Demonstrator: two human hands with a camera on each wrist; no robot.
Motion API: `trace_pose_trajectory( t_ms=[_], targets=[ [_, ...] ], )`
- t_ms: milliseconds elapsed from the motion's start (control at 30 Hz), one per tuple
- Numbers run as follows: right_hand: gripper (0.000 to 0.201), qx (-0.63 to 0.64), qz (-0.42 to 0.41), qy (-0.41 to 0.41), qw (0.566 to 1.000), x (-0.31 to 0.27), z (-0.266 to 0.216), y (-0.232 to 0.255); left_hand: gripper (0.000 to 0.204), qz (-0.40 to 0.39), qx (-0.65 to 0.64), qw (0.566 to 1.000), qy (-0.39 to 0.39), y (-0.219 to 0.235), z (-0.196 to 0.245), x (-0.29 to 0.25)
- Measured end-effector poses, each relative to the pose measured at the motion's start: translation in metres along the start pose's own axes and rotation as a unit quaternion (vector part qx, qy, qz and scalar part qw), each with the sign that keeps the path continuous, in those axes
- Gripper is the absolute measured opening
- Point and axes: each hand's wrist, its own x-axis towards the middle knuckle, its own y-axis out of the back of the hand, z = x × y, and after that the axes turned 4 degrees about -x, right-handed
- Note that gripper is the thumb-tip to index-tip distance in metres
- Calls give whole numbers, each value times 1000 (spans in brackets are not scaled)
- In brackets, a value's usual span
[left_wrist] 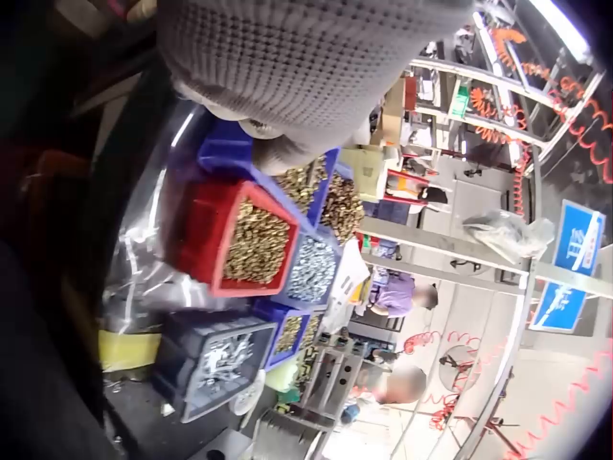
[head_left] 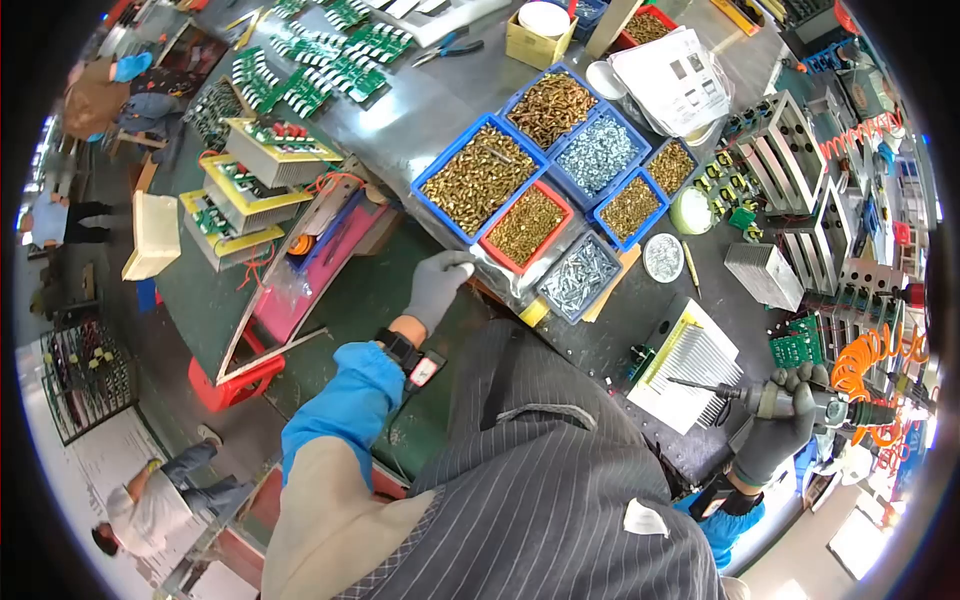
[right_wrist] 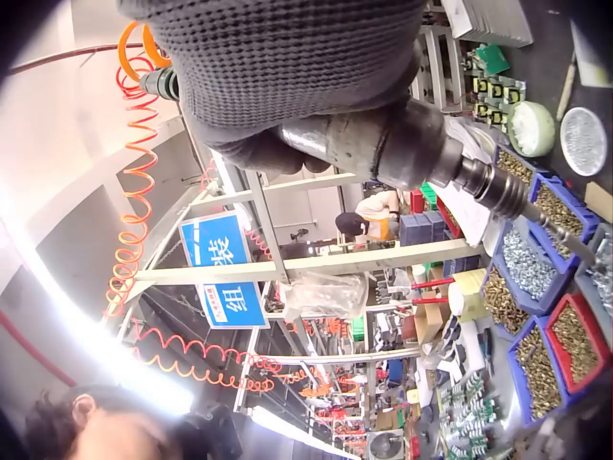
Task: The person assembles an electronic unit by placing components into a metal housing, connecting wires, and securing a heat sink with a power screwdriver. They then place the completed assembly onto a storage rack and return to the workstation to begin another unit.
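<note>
My gloved left hand [head_left: 437, 288] is beside the near-left edge of a blue bin [head_left: 478, 178] of brass-coloured screws, fingers loosely bent. In the left wrist view the glove [left_wrist: 297, 77] overlaps the blue and red bins, its palm side mostly hidden. My gloved right hand [head_left: 775, 430] grips a pneumatic screwdriver [head_left: 835, 408], fingers wrapped round its body. Its long bit [head_left: 700, 386] points left, over a finned heat sink [head_left: 690, 372] with a yellow edge. In the right wrist view, the screwdriver's dark metal nose [right_wrist: 412, 144] extends from under the glove.
A red bin [head_left: 524, 226] of small screws and a grey bin [head_left: 578, 277] of silver screws stand close by. Beyond is a blue bin [head_left: 600, 152] of silver fasteners. Green circuit boards [head_left: 300, 70] lie at the far left. An orange coiled hose [head_left: 862, 362] hangs at right.
</note>
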Motion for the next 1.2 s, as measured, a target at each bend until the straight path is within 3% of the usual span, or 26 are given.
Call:
trace_pose_trajectory(
  t_ms=[100,267,467,733,900,1033,1100,1167,1200],
  targets=[
    [38,11,0,9,1000,-4,1,31,22,28,25,999,4,-25,-24,-13],
    [39,26,1,16,1000,-12,-2,89,23,143,121,980,-74,-60,-43,-4],
    [38,40,-47,20,998,-20,-7,140,27,190,167,967,-38,-85,-41,1],
    [43,30,-42,39,998,-31,-12,178,23,235,247,939,-45,-109,-43,8],
    [38,10,32,22,999,-45,-20,158,25,233,296,923,-73,-108,-47,8],
    [36,18,18,14,1000,-47,-21,146,23,253,186,946,-81,-104,-49,-5],
    [35,51,-30,-11,998,-43,-19,154,21,210,-13,972,-106,-104,-40,-28],
    [40,0,33,34,999,-43,-17,135,15,65,-230,971,3,-91,-54,-33],
    [41,-6,33,43,998,-39,-12,137,13,8,-219,975,-27,-97,-50,-45]
  ],
)
